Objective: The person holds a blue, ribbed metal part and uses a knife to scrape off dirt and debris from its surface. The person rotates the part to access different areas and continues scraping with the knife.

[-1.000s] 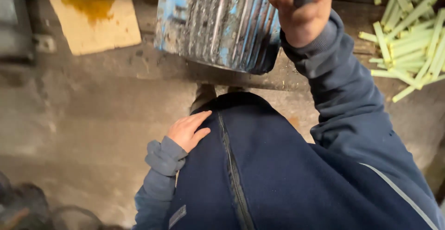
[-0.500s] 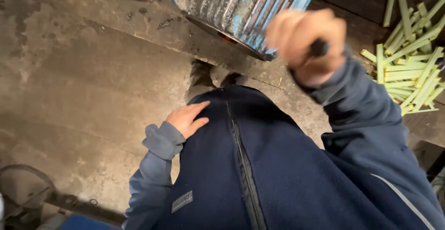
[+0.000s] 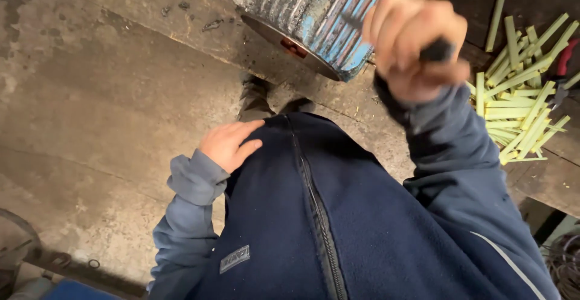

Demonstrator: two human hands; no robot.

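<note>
Head view: right hand [image 3: 414, 49] grips dark handle [image 3: 436, 50] beside ribbed blue housing [image 3: 320, 10].

The right hand [image 3: 414, 49] is raised and blurred, its grip closed round a dark handle [image 3: 436, 50] whose working end cannot be made out. Just behind that grip sits a ribbed blue metal housing [image 3: 320, 16], worn and dirty. To the right of the grip, a heap of pale green strips [image 3: 513, 109] lies on the dark surface [image 3: 544, 179]. Well below and left of the grip, the left hand [image 3: 229, 143] rests flat on the navy fleece jacket [image 3: 338, 227], fingers spread. Concrete floor [image 3: 109, 112] lies beneath.
</note>
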